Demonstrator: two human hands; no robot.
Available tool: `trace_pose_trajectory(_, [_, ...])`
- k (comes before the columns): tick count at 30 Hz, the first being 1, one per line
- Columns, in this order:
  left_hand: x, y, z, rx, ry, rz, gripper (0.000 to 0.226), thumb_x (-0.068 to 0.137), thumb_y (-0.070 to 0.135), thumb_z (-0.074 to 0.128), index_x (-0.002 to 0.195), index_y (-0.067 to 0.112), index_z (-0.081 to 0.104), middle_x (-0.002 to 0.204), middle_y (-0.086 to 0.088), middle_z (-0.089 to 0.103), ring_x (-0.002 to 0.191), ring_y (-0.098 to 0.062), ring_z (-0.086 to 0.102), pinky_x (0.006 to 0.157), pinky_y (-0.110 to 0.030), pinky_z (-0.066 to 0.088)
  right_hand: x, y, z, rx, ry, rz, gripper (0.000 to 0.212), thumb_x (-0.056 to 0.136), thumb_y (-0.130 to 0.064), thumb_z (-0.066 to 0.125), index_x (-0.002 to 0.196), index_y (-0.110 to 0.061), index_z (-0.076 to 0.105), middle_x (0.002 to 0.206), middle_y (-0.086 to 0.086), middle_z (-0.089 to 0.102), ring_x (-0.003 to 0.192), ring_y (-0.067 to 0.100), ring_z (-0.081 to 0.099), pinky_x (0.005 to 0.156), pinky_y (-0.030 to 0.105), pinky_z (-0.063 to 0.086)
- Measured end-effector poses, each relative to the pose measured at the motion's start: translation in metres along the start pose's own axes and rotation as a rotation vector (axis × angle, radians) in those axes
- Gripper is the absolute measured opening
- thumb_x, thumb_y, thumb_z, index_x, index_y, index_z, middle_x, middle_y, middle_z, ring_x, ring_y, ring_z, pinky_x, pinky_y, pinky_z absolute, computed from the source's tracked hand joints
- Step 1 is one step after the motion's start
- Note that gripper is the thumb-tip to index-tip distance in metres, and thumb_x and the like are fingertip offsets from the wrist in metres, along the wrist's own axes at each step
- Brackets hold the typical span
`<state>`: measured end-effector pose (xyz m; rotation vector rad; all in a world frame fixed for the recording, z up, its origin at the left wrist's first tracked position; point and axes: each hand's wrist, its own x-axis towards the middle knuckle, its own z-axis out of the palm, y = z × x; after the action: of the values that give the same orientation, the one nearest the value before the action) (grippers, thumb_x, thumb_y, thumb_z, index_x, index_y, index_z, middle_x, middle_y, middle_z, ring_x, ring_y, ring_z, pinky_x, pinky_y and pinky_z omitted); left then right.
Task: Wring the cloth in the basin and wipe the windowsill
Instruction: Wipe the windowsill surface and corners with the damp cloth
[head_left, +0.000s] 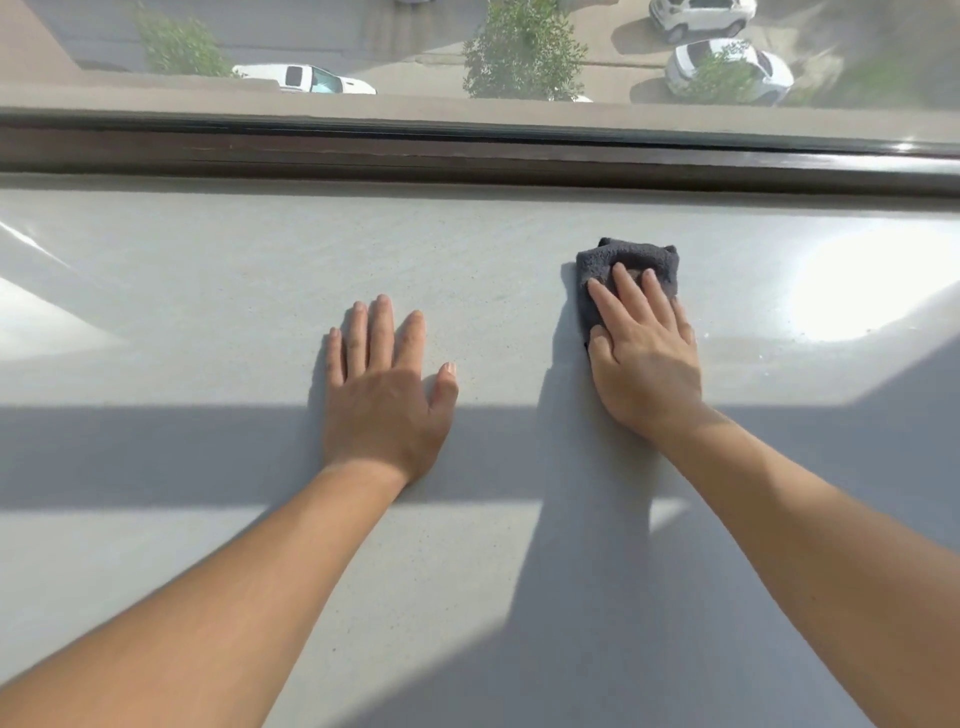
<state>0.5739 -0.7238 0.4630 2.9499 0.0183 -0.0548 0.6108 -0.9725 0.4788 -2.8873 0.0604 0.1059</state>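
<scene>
Pale grey and lightly speckled, the windowsill (218, 291) fills most of your head view, with bright sun patches at its far right and far left and a broad band of shadow crossing it under your wrists. Along its far edge runs the dark window frame (467, 156), and through the glass beyond you look down on a paved lot with white cars (727, 67) and a green tree (519, 52). Your left hand (384, 384) lies palm down on the bare sill, fingers stretched out together and thumb spread to the side, gripping nothing. Your right hand (644, 358) lies flat too, well apart from the left, and it presses down on the dark grey cloth (623, 260), which is folded into a small pad on the sill. Your fingers spread over the cloth's near half, not curled around it, and its far edge and left side show past your fingertips. Both bare forearms reach in from the bottom corners, each throwing a shadow on the sill to its left.
</scene>
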Motion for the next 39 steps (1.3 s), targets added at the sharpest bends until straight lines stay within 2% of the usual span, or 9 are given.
trace_pose_trajectory(4, [0.001,0.001,0.006,-0.024,0.001,0.005,0.071,0.095,0.054,0.016,0.157,0.021,0.020,0.167,-0.009,0.003,0.153,-0.024,-0.007,0.123,-0.047,-0.005,-0.036,0.018,0.000,-0.044,-0.077,-0.217,0.057,0.098,-0.034,0.028,0.154,-0.036,0.029,0.165,-0.011,0.016,0.154,0.015,0.004,0.124,0.037,0.003])
trace_pose_trajectory(10, [0.003,0.000,0.011,-0.133,0.054,0.007,0.066,0.094,0.052,0.025,0.151,0.019,0.033,0.165,-0.011,0.015,0.153,-0.023,0.003,0.123,-0.047,-0.002,-0.028,0.030,0.000,-0.024,0.014,0.150,0.056,0.100,-0.031,0.032,0.156,-0.033,0.026,0.167,-0.005,0.012,0.154,0.019,0.002,0.124,0.042,0.004])
trace_pose_trajectory(17, [0.003,0.003,0.003,-0.302,0.150,0.032,0.060,0.094,0.043,0.034,0.146,0.014,0.039,0.154,-0.009,0.040,0.147,-0.024,0.026,0.124,-0.045,0.005,-0.093,0.029,0.008,-0.029,-0.081,-0.276,0.057,0.096,-0.035,0.029,0.153,-0.031,0.036,0.164,-0.007,0.022,0.154,0.018,0.009,0.124,0.042,0.007])
trace_pose_trajectory(20, [-0.018,0.016,0.001,-0.303,0.159,0.065,0.053,0.095,0.038,0.035,0.138,0.012,0.049,0.149,-0.010,0.045,0.146,-0.026,0.028,0.123,-0.044,0.006,-0.083,0.058,0.001,-0.030,-0.028,-0.086,0.059,0.095,-0.037,0.027,0.153,-0.034,0.033,0.165,-0.009,0.018,0.154,0.014,0.006,0.124,0.037,0.004])
trace_pose_trajectory(23, [-0.069,0.039,0.007,-0.317,0.081,-0.010,0.054,0.094,0.038,0.035,0.139,0.013,0.050,0.155,-0.011,0.038,0.149,-0.026,0.021,0.123,-0.042,0.004,-0.090,0.044,0.006,-0.008,0.028,0.064,0.061,0.093,-0.038,0.026,0.154,-0.031,0.033,0.166,-0.004,0.018,0.154,0.019,0.007,0.124,0.040,0.002])
trace_pose_trajectory(27, [-0.114,0.051,0.023,-0.219,0.030,-0.016,0.057,0.094,0.043,0.029,0.145,0.022,0.042,0.165,-0.005,0.020,0.153,-0.019,0.004,0.122,-0.037,-0.006,-0.142,0.017,0.021,-0.023,0.002,-0.277,0.054,0.095,-0.031,0.039,0.147,-0.023,0.046,0.160,0.004,0.034,0.150,0.030,0.022,0.121,0.050,0.018])
trace_pose_trajectory(30, [-0.109,0.054,0.026,-0.147,0.047,-0.035,0.058,0.093,0.046,0.029,0.146,0.023,0.040,0.165,-0.004,0.018,0.153,-0.020,0.004,0.123,-0.040,-0.004,-0.148,0.046,0.016,-0.051,-0.090,-0.398,0.053,0.097,-0.034,0.037,0.150,-0.028,0.041,0.162,-0.002,0.029,0.152,0.023,0.017,0.122,0.046,0.017])
trace_pose_trajectory(35, [-0.107,0.058,0.028,-0.122,0.028,-0.023,0.062,0.092,0.048,0.026,0.148,0.023,0.038,0.166,-0.004,0.017,0.153,-0.019,0.003,0.122,-0.040,-0.005,-0.121,0.075,0.005,-0.040,-0.049,0.000,0.056,0.100,-0.036,0.030,0.156,-0.031,0.027,0.167,-0.005,0.011,0.154,0.018,-0.001,0.124,0.041,0.000])
trace_pose_trajectory(39, [-0.101,0.058,0.031,-0.114,0.028,-0.027,0.062,0.092,0.048,0.027,0.147,0.022,0.039,0.166,-0.005,0.018,0.153,-0.021,0.005,0.123,-0.041,-0.004,-0.159,0.039,0.021,-0.041,-0.035,-0.143,0.057,0.097,-0.034,0.033,0.154,-0.027,0.033,0.165,-0.001,0.020,0.154,0.025,0.007,0.124,0.046,0.006])
